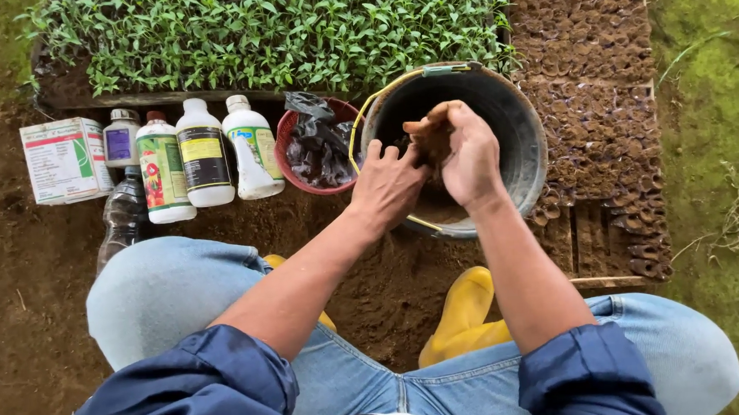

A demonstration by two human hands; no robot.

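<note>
Both my hands are over a dark metal bucket (522, 127) with a yellow handle, which stands on bare soil in front of me. My right hand (463, 151) is cupped around a clump of brown soil above the bucket's inside. Next to it my left hand (388, 185) rests at the bucket's near-left rim, fingers bent and touching the soil clump. Whether the left hand holds anything itself is hidden.
A red bowl (290, 126) with black plastic bags sits left of the bucket. Several bottles (203, 151) and a white box (64, 159) line up further left. A seedling tray (270, 28) lies behind, empty soil cups (590, 71) to the right. My yellow boots (462, 314) are below.
</note>
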